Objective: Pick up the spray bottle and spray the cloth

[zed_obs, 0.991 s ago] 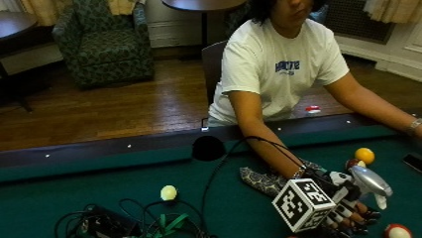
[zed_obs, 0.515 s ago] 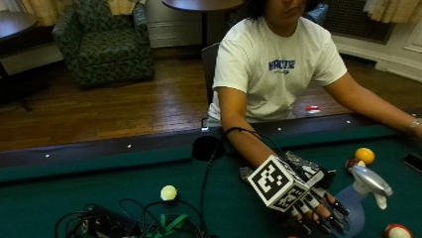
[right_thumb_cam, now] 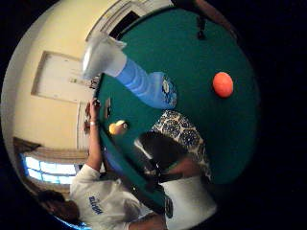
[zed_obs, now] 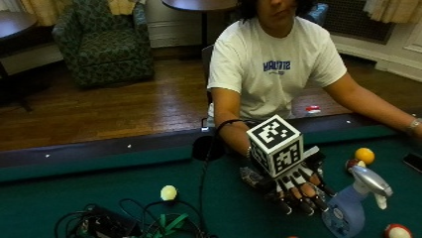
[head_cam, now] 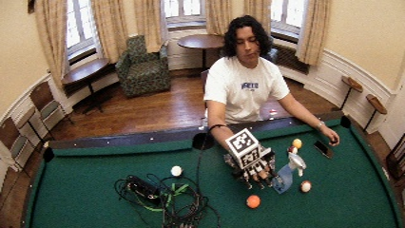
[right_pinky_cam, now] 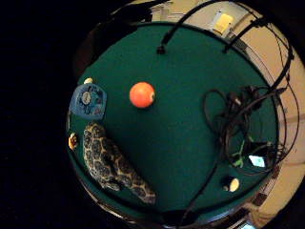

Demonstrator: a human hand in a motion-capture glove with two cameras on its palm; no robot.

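Note:
A blue spray bottle (zed_obs: 345, 215) with a grey-white trigger head (zed_obs: 369, 180) stands upright on the green felt. My gloved right hand (zed_obs: 295, 187) hovers just beside it, fingers straight and pointing down, holding nothing. Under the hand lies the dark patterned cloth (zed_obs: 250, 175), mostly hidden in the outside view. Both palm views look down on the bottle (right_thumb_cam: 144, 84) (right_pinky_cam: 88, 101) standing next to the cloth (right_pinky_cam: 112, 164) (right_thumb_cam: 184, 134). In the wide view the hand (head_cam: 253, 166) sits between the person and the bottle (head_cam: 286, 175).
An orange ball (head_cam: 253, 201) lies on the felt in front of the hand. Yellow (zed_obs: 364, 155), red-and-white (zed_obs: 395, 232) and pale (zed_obs: 169, 192) balls lie around. A tangle of cables (head_cam: 158, 194) covers the felt to one side. The bare hand (head_cam: 329, 140) rests by a phone (head_cam: 323, 148).
My hand has moved away from the spray bottle and risen over the cloth, now covering most of it. The bottle stays standing in place.

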